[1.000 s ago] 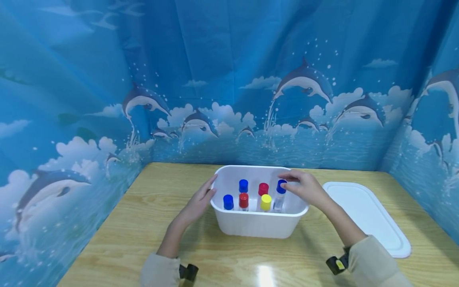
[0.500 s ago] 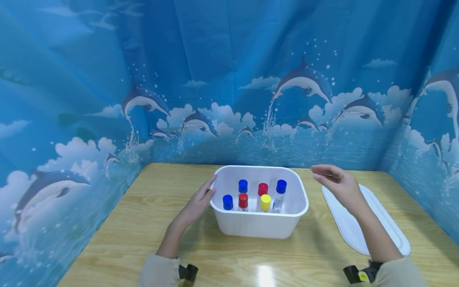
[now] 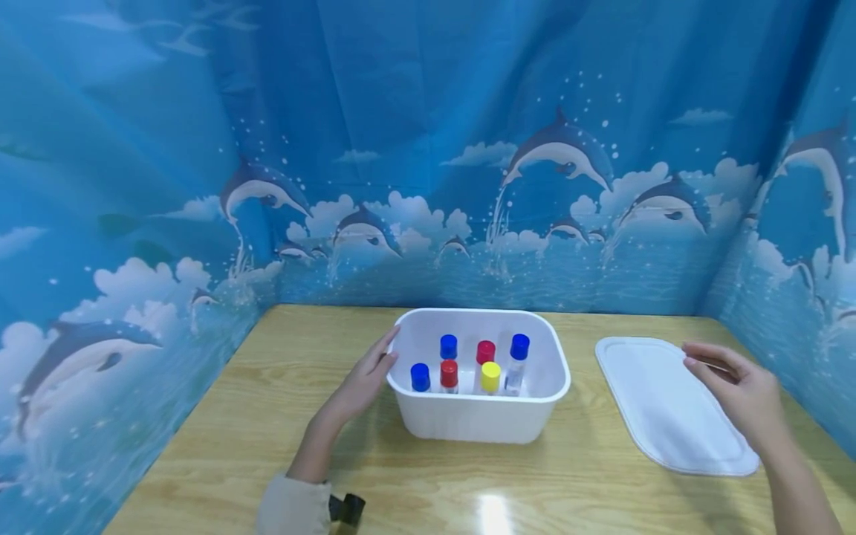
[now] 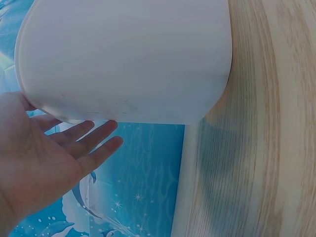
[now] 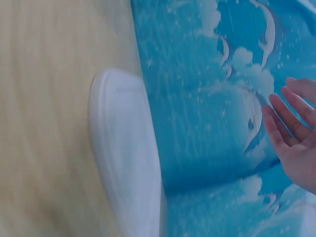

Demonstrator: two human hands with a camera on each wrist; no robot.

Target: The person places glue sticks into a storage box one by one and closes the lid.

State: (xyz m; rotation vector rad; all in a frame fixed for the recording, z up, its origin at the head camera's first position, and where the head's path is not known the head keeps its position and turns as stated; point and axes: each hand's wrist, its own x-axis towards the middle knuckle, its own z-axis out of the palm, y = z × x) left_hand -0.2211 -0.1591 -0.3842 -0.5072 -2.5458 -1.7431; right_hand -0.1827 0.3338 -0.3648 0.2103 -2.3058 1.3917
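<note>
A white bin (image 3: 468,417) holds several upright clear bottles with blue, red and yellow caps, such as the one with a blue cap (image 3: 519,346) at its right. My left hand (image 3: 361,383) rests its fingers against the bin's left side; in the left wrist view the hand (image 4: 54,158) touches the bin's wall (image 4: 128,59) with fingers spread. Over the right part of a flat white lid (image 3: 669,405) hovers my right hand (image 3: 745,390), holding nothing. The right wrist view has the hand (image 5: 296,128) with loosely bent fingers, apart from the lid (image 5: 126,148).
Both bin and lid lie on a wooden table (image 3: 281,453), the lid to the right of the bin. A blue curtain (image 3: 428,148) printed with dolphins hangs behind the table and along both sides.
My right hand has left the blue-capped bottle at the bin's right and moved rightward to above the lid. The left hand stays at the bin. The head view has shifted slightly.
</note>
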